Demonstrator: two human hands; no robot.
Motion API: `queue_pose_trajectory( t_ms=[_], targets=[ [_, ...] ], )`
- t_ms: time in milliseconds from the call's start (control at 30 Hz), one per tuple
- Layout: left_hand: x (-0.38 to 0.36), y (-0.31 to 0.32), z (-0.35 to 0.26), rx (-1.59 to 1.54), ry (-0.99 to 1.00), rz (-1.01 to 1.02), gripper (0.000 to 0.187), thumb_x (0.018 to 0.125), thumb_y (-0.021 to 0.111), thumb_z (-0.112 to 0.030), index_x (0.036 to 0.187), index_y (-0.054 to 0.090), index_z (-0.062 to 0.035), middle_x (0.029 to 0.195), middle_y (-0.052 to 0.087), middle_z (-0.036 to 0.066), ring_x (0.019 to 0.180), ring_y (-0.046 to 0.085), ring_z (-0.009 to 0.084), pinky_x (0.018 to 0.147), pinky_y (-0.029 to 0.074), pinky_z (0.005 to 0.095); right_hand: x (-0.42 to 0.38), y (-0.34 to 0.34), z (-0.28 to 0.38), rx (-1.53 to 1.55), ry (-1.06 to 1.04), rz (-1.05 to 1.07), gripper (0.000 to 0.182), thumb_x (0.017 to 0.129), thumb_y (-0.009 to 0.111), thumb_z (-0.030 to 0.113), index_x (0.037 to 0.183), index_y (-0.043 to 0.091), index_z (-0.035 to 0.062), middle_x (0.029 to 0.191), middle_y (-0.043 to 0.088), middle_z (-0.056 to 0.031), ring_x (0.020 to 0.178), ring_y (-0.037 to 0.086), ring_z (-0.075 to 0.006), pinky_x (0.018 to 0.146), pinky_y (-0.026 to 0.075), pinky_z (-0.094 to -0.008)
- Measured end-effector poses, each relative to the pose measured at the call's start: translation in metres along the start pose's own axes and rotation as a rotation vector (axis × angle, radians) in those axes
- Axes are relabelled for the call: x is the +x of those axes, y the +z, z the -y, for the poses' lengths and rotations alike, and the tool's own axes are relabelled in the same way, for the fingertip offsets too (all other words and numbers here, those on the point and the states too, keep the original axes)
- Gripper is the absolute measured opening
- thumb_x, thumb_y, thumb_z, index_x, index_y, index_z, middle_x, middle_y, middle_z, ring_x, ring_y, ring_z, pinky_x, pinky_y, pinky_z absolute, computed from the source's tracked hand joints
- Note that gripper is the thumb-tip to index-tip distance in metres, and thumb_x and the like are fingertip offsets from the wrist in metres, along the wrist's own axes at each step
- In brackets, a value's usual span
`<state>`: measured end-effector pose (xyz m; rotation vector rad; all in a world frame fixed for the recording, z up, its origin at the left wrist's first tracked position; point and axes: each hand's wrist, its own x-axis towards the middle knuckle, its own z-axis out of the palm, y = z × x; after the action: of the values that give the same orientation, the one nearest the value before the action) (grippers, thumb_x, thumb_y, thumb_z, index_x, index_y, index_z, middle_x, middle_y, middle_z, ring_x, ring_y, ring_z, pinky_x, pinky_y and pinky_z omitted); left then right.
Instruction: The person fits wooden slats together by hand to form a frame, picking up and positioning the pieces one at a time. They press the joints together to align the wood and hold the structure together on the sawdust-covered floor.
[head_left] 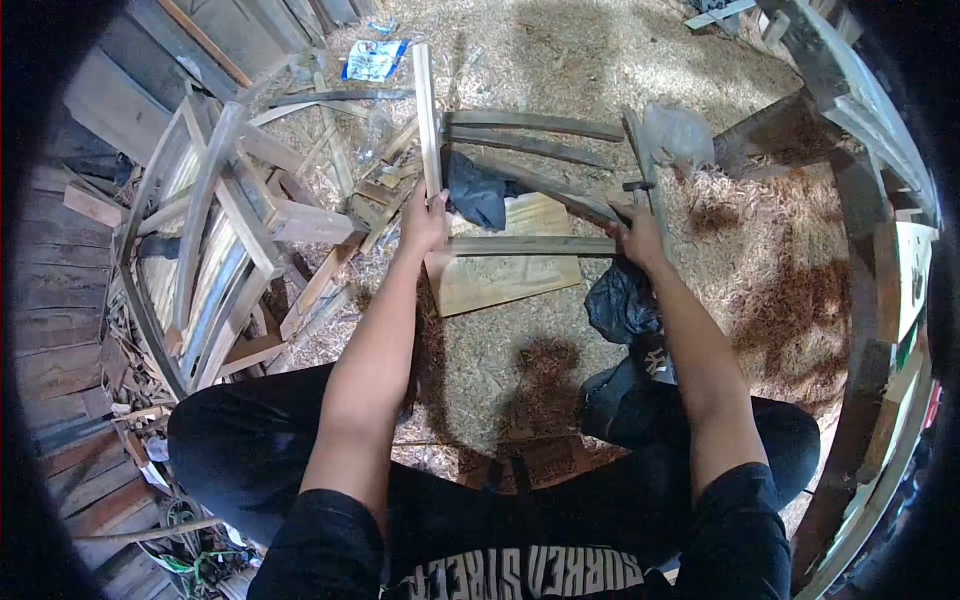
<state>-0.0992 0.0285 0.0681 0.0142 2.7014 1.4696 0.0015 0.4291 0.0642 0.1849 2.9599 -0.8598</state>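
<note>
A wooden frame [520, 245] lies on the sawdust floor [560, 60] in front of the person's knees. It is made of thin wooden bars. One long upright bar [427, 110] stands on the left side of it. One cross bar [530, 245] runs flat between the two hands. Two more curved bars [530, 125] lie above it, one over the other.

The left hand [424, 222] is wrapped around the bottom of the upright bar, where it meets the cross bar. The right hand [638, 235] is closed on the other end of the cross bar, beside a second side bar [640, 150]. The two hands are well apart, one at each end.

One flat light board [510, 280] lies under the frame. One dark cloth [476, 190] sits on the board, just above the cross bar. One black bag [620, 300] lies next to the right arm, and one dark cap [640, 385] rests near the right knee.

On the left is a big pile of wooden pieces [230, 230], too many to count. Some are curved and some are straight. One blue and white wrapper [372, 60] lies at the top on the sawdust. One clear plastic bag [680, 130] lies up on the right. What is in either bag cannot be seen. Dark wooden beams [850, 120] stand on the right side.
</note>
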Motion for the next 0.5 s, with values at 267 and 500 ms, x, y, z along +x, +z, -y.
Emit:
queue_pose_trajectory(
  t_ms=[267,500],
  targets=[
    [0.042,0.012,0.014,0.11,-0.086,0.182,0.058,0.102,0.063,-0.03,0.149,0.047,-0.0006,0.136,0.062,0.03,0.128,0.06,0.043,0.109,0.045,0.0444,-0.02,0.011,0.034,-0.315,-0.368,-0.212,0.042,0.09,0.071,0.022,0.132,0.07,0.017,0.133,0.066,-0.0095,0.124,0.059,-0.035,0.105,0.048,-0.0472],
    [0.041,0.02,0.02,0.049,-0.193,0.16,0.055,0.102,0.063,-0.027,0.153,0.048,-0.0095,0.138,0.062,0.027,0.13,0.059,0.0398,0.108,0.045,0.0423,-0.047,0.042,0.037,-0.396,-0.396,0.0,0.043,0.09,0.072,0.029,0.131,0.069,0.0154,0.126,0.067,-0.0071,0.118,0.059,-0.0317,0.098,0.051,-0.0448]
  ],
)
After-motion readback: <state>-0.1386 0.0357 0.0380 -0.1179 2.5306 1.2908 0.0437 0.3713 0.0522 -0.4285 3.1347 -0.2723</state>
